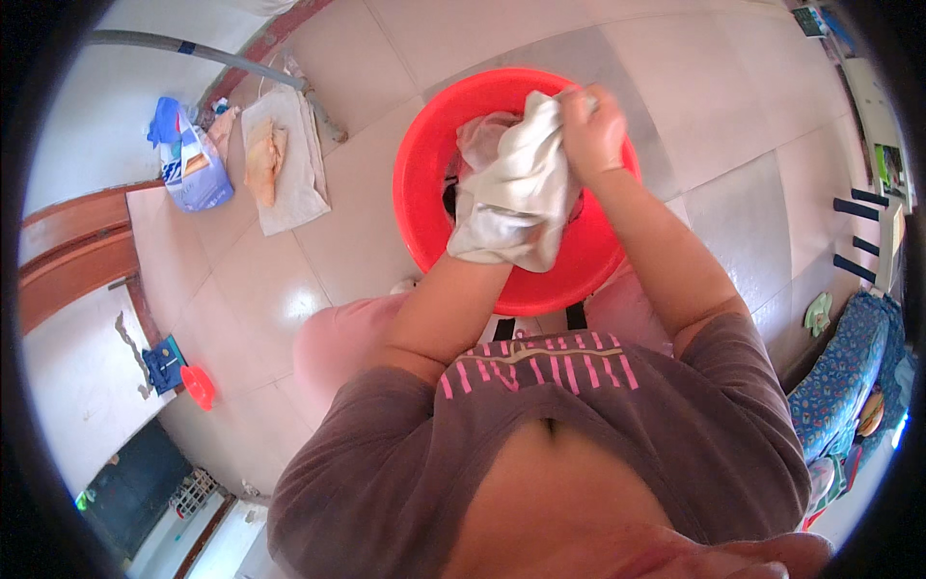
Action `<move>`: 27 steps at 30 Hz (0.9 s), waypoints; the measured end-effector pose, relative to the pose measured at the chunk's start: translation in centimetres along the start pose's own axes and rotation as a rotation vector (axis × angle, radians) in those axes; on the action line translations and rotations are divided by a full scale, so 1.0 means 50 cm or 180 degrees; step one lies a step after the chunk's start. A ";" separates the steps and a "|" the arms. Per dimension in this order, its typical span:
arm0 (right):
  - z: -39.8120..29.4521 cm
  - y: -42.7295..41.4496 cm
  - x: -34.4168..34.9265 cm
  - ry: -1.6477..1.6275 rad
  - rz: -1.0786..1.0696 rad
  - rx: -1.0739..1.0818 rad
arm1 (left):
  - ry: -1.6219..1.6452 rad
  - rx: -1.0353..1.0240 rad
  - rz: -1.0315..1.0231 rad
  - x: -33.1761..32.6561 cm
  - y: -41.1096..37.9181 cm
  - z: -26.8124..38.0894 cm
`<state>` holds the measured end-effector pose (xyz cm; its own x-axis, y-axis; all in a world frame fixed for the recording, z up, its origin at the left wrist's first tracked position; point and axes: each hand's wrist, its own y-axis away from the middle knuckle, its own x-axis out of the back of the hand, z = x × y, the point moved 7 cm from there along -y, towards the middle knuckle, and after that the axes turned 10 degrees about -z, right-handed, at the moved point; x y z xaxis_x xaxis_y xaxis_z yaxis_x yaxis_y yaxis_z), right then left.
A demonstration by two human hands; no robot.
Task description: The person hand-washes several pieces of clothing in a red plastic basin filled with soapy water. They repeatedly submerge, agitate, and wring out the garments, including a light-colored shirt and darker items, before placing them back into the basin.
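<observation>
A large red plastic basin (pixel 416 195) stands on the floor in front of me, between my knees. Over it hangs a bunched, twisted white cloth garment (pixel 517 170). My right hand (pixel 593 130), slightly blurred, grips the upper end of this garment near the basin's far right rim. My left forearm reaches into the cloth from below, and the fabric covers my left hand, so its fingers are hidden. Pinkish cloth (pixel 486 137) and something dark lie in the basin beneath the white garment.
On the tiled floor to the left are a folded pale mat (pixel 307 174) with a tan cloth (pixel 264 161) on it, and a blue-and-white bag (pixel 197 174). A grey pipe (pixel 246 64) runs above them. A small red basin (pixel 198 387) is further back; blue patterned fabric (pixel 843 376) lies right.
</observation>
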<state>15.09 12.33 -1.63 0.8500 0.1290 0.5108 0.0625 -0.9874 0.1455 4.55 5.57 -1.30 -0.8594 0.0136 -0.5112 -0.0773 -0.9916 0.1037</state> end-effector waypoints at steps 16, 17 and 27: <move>-0.037 -0.074 0.094 -0.4403 -0.1732 0.0078 | 0.1325 0.0703 -0.0256 0.141 -0.055 0.121; -0.046 -0.077 0.113 -0.4590 -0.1678 0.0246 | 0.0862 0.0695 -0.0012 0.173 -0.060 0.103; -0.084 -0.030 0.059 -0.3992 -0.2708 0.0289 | 0.2187 0.1082 -0.0190 0.050 -0.037 -0.044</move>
<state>15.31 14.59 3.21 0.4247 0.5333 -0.7316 0.7401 -0.6699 -0.0587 3.68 7.14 -4.66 -0.3503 -0.1273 -0.9279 -0.3605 -0.8961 0.2590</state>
